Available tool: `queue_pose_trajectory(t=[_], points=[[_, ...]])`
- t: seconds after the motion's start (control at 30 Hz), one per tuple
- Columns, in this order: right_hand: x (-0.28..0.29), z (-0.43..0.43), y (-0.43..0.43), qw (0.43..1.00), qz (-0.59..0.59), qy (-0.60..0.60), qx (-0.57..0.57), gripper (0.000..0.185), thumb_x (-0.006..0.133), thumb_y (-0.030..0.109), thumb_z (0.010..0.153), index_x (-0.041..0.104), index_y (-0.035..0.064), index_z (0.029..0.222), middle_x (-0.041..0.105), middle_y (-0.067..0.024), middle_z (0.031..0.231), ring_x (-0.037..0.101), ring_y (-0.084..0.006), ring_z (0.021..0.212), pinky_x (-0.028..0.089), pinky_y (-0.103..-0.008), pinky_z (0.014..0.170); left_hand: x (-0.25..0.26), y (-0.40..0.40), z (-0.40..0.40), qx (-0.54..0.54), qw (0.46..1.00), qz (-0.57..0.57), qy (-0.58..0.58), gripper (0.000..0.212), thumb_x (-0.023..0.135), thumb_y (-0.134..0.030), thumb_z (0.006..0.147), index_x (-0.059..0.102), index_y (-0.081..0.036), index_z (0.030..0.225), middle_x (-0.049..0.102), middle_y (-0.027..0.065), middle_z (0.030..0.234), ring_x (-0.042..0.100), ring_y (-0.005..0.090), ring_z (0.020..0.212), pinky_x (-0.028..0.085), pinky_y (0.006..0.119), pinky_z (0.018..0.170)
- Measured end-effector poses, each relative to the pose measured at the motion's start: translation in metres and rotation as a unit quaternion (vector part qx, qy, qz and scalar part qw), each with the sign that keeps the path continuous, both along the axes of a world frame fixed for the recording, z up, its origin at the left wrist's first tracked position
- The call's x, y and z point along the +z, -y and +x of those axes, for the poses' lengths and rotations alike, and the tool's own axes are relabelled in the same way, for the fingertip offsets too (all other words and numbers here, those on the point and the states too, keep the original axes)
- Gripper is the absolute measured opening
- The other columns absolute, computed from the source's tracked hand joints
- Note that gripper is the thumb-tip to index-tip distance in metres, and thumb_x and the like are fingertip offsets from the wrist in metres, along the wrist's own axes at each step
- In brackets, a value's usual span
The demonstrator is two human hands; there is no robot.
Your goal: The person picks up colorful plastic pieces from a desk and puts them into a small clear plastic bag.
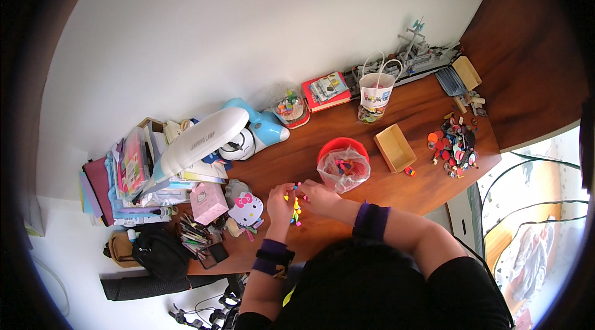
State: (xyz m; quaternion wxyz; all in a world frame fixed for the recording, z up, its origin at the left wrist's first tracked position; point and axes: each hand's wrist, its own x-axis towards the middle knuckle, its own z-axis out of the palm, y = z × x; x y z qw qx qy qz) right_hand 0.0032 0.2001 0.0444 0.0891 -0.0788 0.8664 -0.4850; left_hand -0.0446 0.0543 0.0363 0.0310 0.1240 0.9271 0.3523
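Observation:
My left hand [280,203] and my right hand [320,197] are close together over the front part of the wooden desk, fingers bent. Tiny coloured pieces show at the fingertips of both hands, among them a blue piece [295,186] and a pink piece [305,198]. Their exact shape is too small to tell. Between the hands, a narrow row of small yellow, green, blue and pink plastic pieces [296,211] runs towards me. I cannot tell whether these are joined. Just beyond my right hand stands a red bucket [331,144] with a clear plastic bag [344,183] holding coloured pieces.
An open cardboard box [395,147] and a pile of mixed small parts [458,146] lie to the right. A white handled bag [376,92] stands behind. At left are a desk lamp [200,139], a cat-face item [246,209], pens [194,232] and a black pouch [160,253].

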Motion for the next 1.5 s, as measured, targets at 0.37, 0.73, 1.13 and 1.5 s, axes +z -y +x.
queue_pose_trajectory(t=[0.37,0.73,1.13,1.5], points=[[-0.057,-0.029,0.013,0.985,0.167,-0.033,0.037,0.023,0.061,0.004,0.076,0.058,0.0085,0.098,0.054,-0.0095,0.103,0.053,-0.0301,0.098,0.047,-0.0389,0.084,-0.043,0.001,-0.006,-0.014,0.993,-0.105,-0.041,0.017,0.070,-0.015,0.071,0.067,-0.016,0.088,0.063,0.0017,0.085,0.058,0.0262,0.083,0.049,0.038,0.070],[-0.079,-0.038,0.020,0.994,0.110,0.008,-0.019,0.024,0.068,0.004,0.069,0.060,0.0074,0.091,0.057,-0.0121,0.094,0.056,-0.0324,0.093,0.048,-0.0402,0.080,-0.054,-0.003,-0.010,-0.022,0.992,-0.121,-0.026,0.015,0.071,-0.017,0.070,0.065,-0.015,0.083,0.061,0.0027,0.081,0.057,0.0269,0.082,0.048,0.039,0.071],[-0.058,-0.038,0.016,0.994,0.088,0.047,-0.033,0.017,0.066,0.016,0.077,0.063,0.0064,0.091,0.061,-0.0146,0.093,0.060,-0.0330,0.092,0.049,-0.0412,0.080,-0.026,0.001,-0.008,-0.027,0.994,-0.101,-0.029,0.010,0.071,-0.014,0.072,0.067,-0.012,0.081,0.065,0.0034,0.081,0.058,0.0262,0.082,0.048,0.038,0.070],[-0.015,-0.017,0.023,1.000,-0.006,-0.021,-0.016,0.016,0.058,0.014,0.082,0.062,0.0051,0.094,0.063,-0.0154,0.095,0.061,-0.0336,0.092,0.049,-0.0423,0.079,0.022,0.020,0.012,-0.003,0.996,-0.063,-0.069,0.016,0.073,-0.016,0.073,0.068,-0.007,0.085,0.063,0.0085,0.077,0.059,0.0264,0.072,0.048,0.038,0.063]])
